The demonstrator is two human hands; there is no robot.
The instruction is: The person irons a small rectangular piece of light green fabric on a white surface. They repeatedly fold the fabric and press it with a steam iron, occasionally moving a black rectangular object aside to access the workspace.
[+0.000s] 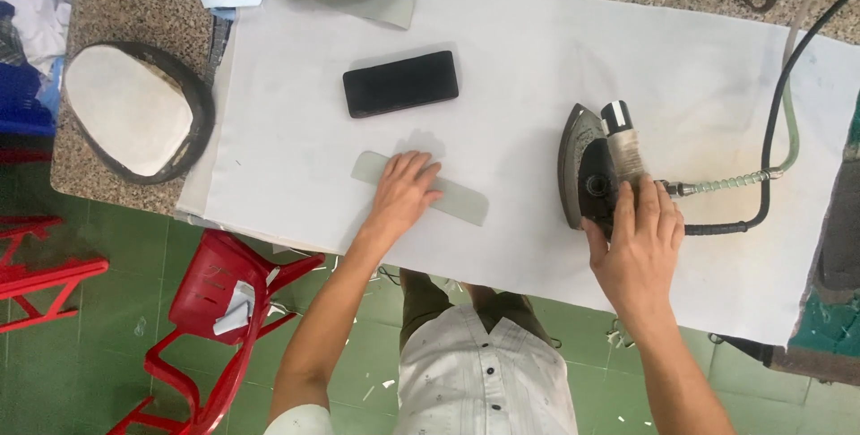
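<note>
Shirt (484, 372) nearest; left hand (403, 191) fingers flat, spread, pinning strip (461, 199) steady; right hand (636, 247) fingers wrapped round iron (596, 166) handle on table (537, 68).

Iron (593, 166): dull worn metal, blk plastic handle. Fabric strip (421, 189): matt grey-green cloth. Table cover (537, 68): smooth white cloth. Phone (400, 83): glossy blk.

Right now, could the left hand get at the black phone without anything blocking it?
Probably yes. The left hand lies flat on the grey fabric strip, and only bare white cloth separates it from the black phone just beyond.
</note>
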